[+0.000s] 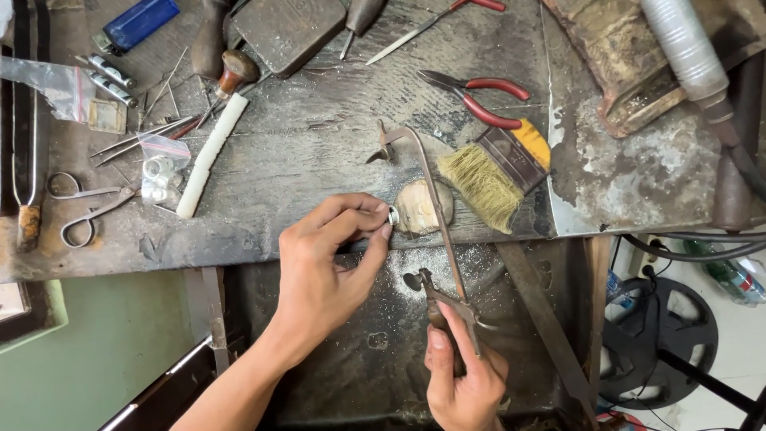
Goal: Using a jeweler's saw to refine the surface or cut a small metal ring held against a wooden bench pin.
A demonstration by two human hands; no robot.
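My left hand (331, 255) pinches a small silver ring (393, 215) between thumb and forefinger and presses it against a worn wooden bench peg (423, 209) at the bench's front edge. My right hand (463, 371) grips the handle of a jeweller's saw (435, 215). The saw's metal frame runs up from my fist, past the peg, to a clamp near the bench's middle.
On the scarred workbench (319, 152) lie a yellow-handled brush (499, 172), red-handled pliers (479, 96), scissors (88, 211), a white stick (209, 156), a blue lighter (136, 24), small plastic bags and gravers. Below is a tray dusted with metal filings (375, 319). A hose (686, 48) is at right.
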